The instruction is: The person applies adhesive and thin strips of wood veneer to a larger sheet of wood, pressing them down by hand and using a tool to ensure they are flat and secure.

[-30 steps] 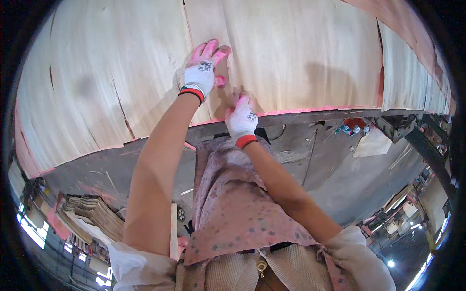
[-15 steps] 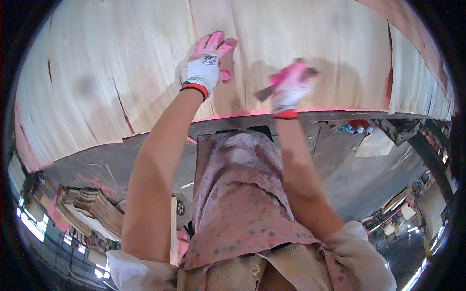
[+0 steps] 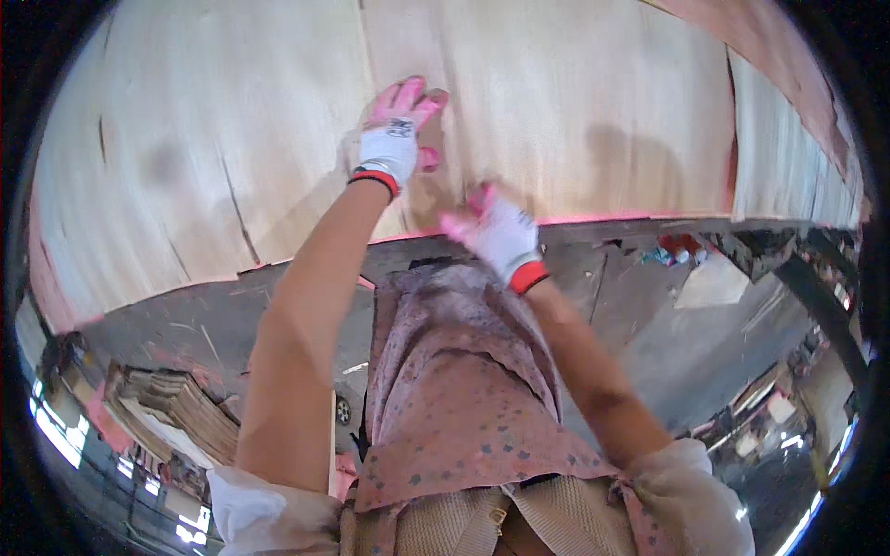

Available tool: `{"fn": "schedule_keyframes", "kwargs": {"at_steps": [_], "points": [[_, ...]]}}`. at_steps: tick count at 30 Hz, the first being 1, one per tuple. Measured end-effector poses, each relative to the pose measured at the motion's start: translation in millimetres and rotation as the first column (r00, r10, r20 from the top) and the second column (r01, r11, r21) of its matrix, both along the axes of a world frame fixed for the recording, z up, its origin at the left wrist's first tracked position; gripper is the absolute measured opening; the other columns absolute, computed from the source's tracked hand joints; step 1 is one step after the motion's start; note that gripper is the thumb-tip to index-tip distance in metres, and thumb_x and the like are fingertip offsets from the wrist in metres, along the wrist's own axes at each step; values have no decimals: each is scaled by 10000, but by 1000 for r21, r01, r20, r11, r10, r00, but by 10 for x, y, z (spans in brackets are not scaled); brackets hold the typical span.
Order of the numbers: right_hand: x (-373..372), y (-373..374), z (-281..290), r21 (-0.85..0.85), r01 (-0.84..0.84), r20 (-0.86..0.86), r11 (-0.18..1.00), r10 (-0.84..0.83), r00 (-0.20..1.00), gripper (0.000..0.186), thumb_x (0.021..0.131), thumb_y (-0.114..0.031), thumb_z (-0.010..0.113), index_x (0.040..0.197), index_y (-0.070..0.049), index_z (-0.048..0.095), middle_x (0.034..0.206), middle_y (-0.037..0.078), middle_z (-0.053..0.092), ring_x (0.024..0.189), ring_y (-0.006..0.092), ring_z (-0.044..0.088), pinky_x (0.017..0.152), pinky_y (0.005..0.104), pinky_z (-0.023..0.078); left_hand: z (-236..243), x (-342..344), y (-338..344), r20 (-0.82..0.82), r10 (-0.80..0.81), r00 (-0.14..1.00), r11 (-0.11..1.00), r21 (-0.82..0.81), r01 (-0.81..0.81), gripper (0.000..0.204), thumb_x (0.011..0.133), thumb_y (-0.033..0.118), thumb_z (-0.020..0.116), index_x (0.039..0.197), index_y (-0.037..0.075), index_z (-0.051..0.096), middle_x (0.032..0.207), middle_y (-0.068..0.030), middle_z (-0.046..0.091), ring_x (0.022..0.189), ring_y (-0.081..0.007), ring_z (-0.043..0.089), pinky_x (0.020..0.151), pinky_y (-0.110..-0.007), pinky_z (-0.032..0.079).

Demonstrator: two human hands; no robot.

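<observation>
Pale wood veneer sheets (image 3: 250,120) lie side by side over a wide panel with pink along its near edge. My left hand (image 3: 391,134), in a white glove with pink fingers, lies flat on a narrow darker strip between two sheets, fingers spread. Close to its right, at the panel's near edge, is my right hand (image 3: 501,232) in a matching glove. Its fingers are closed and blurred by motion, turned toward the left hand. Whatever it grips is mostly hidden; only a dark smear shows at the fingertips.
Stacked brown sheets (image 3: 171,408) stand on the floor at lower left, near a small wheel (image 3: 343,410). A pale offcut (image 3: 712,283) and coloured litter lie on the grey floor at right, beside a dark beam (image 3: 820,306). Dark gaps (image 3: 239,211) split the veneer.
My right hand has moved left and nearer to me, down to the panel's edge. The dark flat tool seen in it before is now hardly visible. My left hand stays almost in place.
</observation>
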State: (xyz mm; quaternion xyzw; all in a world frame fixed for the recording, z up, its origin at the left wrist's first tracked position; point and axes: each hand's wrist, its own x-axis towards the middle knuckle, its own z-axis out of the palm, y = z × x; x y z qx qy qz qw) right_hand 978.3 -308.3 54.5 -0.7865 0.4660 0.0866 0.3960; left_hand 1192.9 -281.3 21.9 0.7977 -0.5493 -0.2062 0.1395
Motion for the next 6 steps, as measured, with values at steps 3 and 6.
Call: {"fn": "schedule_keyframes", "kwargs": {"at_steps": [3, 6], "points": [[-18, 308, -250, -117, -80, -163, 990, 60, 985, 611, 740, -455, 656, 1163, -43, 498, 1116, 209, 530, 1071, 364, 511, 829, 495, 462, 10, -157, -114, 64, -35, 997, 999, -15, 36, 809, 483, 237, 847, 1228, 248, 531, 1382, -122, 393, 1277, -342, 365, 1073, -439, 331], [-293, 105, -894, 609, -31, 274, 792, -174, 946, 605, 776, -346, 654, 1274, -88, 426, 1240, 181, 489, 1148, 318, 498, 922, 457, 432, 129, 20, 9, -3, -1, 1000, 1000, -16, 1, 785, 500, 239, 851, 1216, 229, 528, 1398, -108, 384, 1297, -341, 343, 1081, -436, 315]]}}
